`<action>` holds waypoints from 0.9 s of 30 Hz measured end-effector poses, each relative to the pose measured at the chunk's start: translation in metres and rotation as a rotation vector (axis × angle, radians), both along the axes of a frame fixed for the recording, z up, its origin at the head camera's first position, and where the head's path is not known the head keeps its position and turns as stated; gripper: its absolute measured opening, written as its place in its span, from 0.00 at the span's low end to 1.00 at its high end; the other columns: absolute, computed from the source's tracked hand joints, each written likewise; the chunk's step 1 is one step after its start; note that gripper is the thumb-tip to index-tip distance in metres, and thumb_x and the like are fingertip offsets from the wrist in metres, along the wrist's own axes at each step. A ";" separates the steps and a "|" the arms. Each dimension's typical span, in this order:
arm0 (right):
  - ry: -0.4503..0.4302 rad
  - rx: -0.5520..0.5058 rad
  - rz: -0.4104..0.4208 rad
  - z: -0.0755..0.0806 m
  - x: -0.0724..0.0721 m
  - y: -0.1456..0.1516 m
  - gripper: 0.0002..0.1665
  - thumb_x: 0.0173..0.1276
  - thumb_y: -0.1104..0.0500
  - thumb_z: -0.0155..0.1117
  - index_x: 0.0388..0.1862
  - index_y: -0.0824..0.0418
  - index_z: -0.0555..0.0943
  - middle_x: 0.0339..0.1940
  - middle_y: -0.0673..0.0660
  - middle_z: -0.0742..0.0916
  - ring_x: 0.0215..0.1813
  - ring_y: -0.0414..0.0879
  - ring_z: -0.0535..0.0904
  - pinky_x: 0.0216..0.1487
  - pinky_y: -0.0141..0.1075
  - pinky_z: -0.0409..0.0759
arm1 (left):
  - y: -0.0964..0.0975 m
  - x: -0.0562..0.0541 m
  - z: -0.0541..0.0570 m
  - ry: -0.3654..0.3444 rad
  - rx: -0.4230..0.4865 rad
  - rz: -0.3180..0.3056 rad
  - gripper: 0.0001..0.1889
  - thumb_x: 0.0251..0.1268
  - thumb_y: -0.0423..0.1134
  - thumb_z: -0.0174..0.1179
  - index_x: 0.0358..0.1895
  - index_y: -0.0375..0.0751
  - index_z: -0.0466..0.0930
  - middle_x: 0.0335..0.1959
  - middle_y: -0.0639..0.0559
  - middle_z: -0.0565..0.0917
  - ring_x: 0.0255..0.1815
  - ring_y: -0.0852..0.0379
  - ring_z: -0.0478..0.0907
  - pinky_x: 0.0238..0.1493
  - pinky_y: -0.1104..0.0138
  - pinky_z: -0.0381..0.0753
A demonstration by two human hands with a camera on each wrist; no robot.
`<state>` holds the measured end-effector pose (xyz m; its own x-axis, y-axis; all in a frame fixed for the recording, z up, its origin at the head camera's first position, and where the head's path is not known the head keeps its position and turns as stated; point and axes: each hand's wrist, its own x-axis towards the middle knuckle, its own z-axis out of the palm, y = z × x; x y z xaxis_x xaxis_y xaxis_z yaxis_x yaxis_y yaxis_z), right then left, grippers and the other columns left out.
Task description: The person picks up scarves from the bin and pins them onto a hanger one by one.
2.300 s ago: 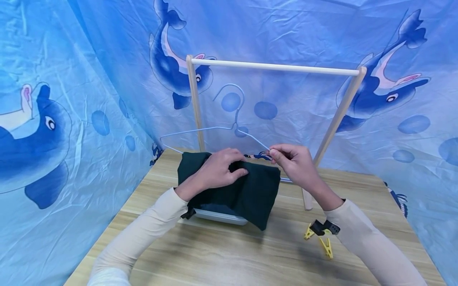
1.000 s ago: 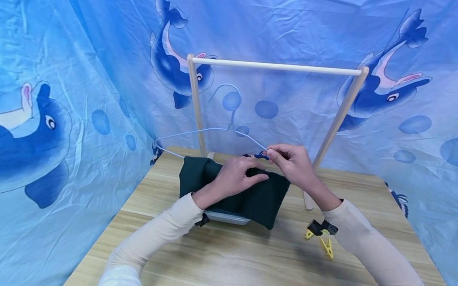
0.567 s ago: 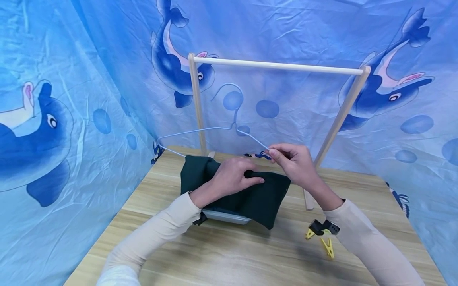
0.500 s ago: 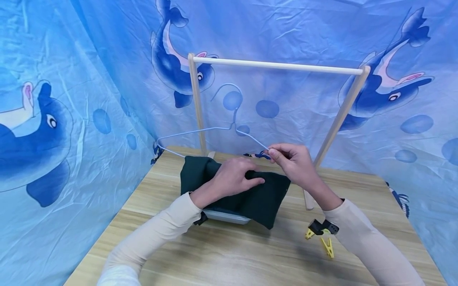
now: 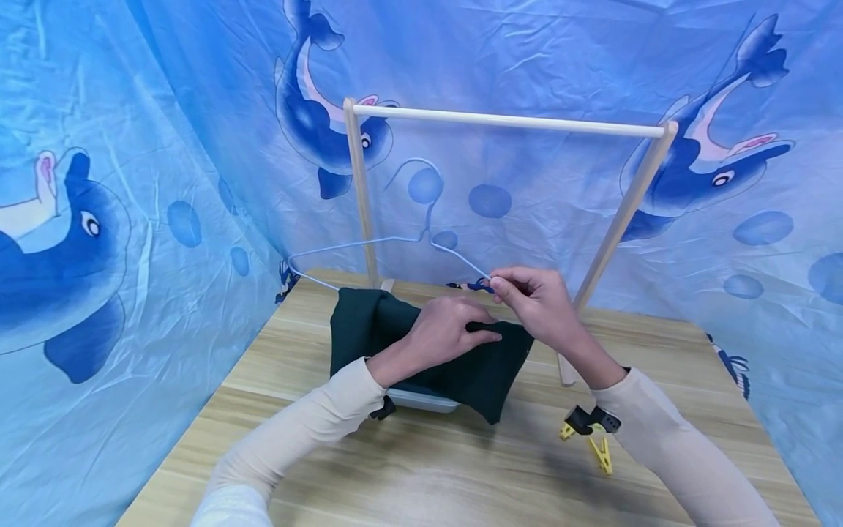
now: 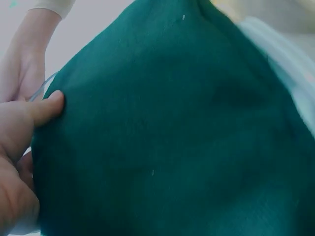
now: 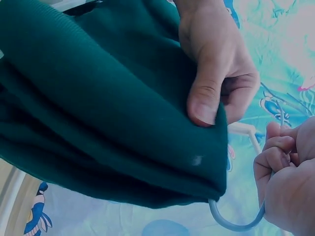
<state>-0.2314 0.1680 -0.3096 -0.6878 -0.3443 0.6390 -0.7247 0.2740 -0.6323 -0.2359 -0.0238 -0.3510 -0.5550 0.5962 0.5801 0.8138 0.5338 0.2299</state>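
Note:
A dark green cloth [image 5: 369, 329] hangs folded over the bottom bar of a light blue wire hanger [image 5: 358, 244]. My left hand [image 5: 444, 333] pinches the cloth's top edge near its right end, thumb on the near face, as the left wrist view of the cloth [image 6: 162, 123] also shows. With thumb and fingers, my right hand [image 5: 540, 304] grips the hanger's right shoulder. The hanger's bent lower corner [image 7: 238, 227] sticks out of the cloth in the right wrist view. Its hook points up, off the rack. Cloth covers most of the bottom bar.
Behind the hanger stands a wooden rack with a white rod [image 5: 507, 121]. A pale basin [image 5: 424, 400] sits beneath the cloth. Yellow clothespins [image 5: 601, 455] lie on the wooden table [image 5: 316, 461] near my right wrist. Blue dolphin-print sheets [image 5: 546, 58] surround the table.
My left hand has slid rightward along the cloth's top edge, and the cloth's right end has shifted right with it. My right hand keeps its grip, and the hanger has barely moved.

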 end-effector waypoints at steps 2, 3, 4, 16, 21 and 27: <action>-0.008 0.000 0.004 -0.001 0.000 -0.001 0.09 0.74 0.71 0.61 0.43 0.71 0.88 0.26 0.60 0.85 0.20 0.41 0.71 0.25 0.29 0.71 | -0.001 0.000 0.000 -0.054 0.082 -0.001 0.09 0.63 0.46 0.73 0.41 0.47 0.93 0.38 0.57 0.91 0.36 0.62 0.85 0.33 0.74 0.78; -0.013 -0.001 0.007 -0.001 0.000 -0.001 0.09 0.74 0.71 0.61 0.43 0.71 0.88 0.26 0.59 0.85 0.20 0.41 0.71 0.26 0.29 0.71 | -0.001 0.001 0.000 -0.083 0.129 0.002 0.09 0.63 0.45 0.73 0.41 0.47 0.93 0.37 0.57 0.91 0.35 0.62 0.85 0.34 0.74 0.77; -0.016 -0.003 0.010 -0.001 0.000 -0.002 0.09 0.74 0.71 0.61 0.43 0.71 0.88 0.26 0.59 0.86 0.21 0.42 0.71 0.26 0.29 0.71 | -0.001 0.001 0.000 -0.112 0.178 0.005 0.09 0.63 0.45 0.73 0.42 0.46 0.92 0.36 0.57 0.91 0.34 0.63 0.83 0.34 0.73 0.76; -0.022 -0.001 0.015 0.001 0.000 -0.004 0.09 0.75 0.70 0.60 0.43 0.70 0.88 0.26 0.62 0.85 0.17 0.42 0.64 0.23 0.32 0.65 | 0.000 0.001 0.003 -0.132 0.030 0.084 0.22 0.60 0.54 0.74 0.54 0.48 0.88 0.49 0.56 0.90 0.49 0.59 0.86 0.42 0.67 0.83; -0.013 0.011 -0.006 0.004 0.000 -0.003 0.09 0.75 0.70 0.60 0.44 0.70 0.88 0.26 0.62 0.84 0.18 0.42 0.65 0.24 0.32 0.66 | 0.000 0.002 0.003 -0.104 -0.111 0.086 0.18 0.62 0.56 0.71 0.49 0.49 0.90 0.39 0.59 0.90 0.34 0.64 0.84 0.28 0.73 0.77; -0.007 0.015 -0.019 0.004 -0.001 -0.002 0.09 0.75 0.69 0.60 0.44 0.70 0.88 0.26 0.63 0.84 0.18 0.42 0.64 0.24 0.32 0.66 | -0.001 0.003 0.003 -0.077 -0.122 0.102 0.15 0.64 0.55 0.71 0.45 0.49 0.91 0.27 0.59 0.87 0.23 0.65 0.78 0.20 0.75 0.68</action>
